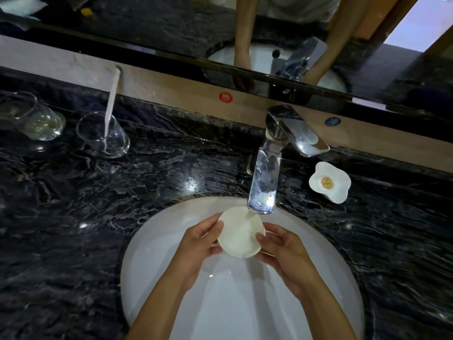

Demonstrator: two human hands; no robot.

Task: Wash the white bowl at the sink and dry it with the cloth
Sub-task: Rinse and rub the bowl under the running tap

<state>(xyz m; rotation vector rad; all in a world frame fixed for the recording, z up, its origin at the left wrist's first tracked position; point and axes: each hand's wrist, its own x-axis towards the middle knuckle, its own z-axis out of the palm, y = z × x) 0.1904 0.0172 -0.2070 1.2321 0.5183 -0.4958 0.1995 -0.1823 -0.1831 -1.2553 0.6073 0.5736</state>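
Two hands, left (196,244) and right (284,251), grip round white bowl (239,236) under chrome tap (266,177).

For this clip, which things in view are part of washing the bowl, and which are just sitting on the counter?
In use: white bowl, held by left hand and right hand; tap; sink.

Lying about: glass with toothbrush; tipped glass; flower-shaped dish. No cloth in view.

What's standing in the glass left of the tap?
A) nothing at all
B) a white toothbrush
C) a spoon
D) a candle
B: a white toothbrush leans in the upright glass on the dark counter, left of the tap, with its head against the back ledge.
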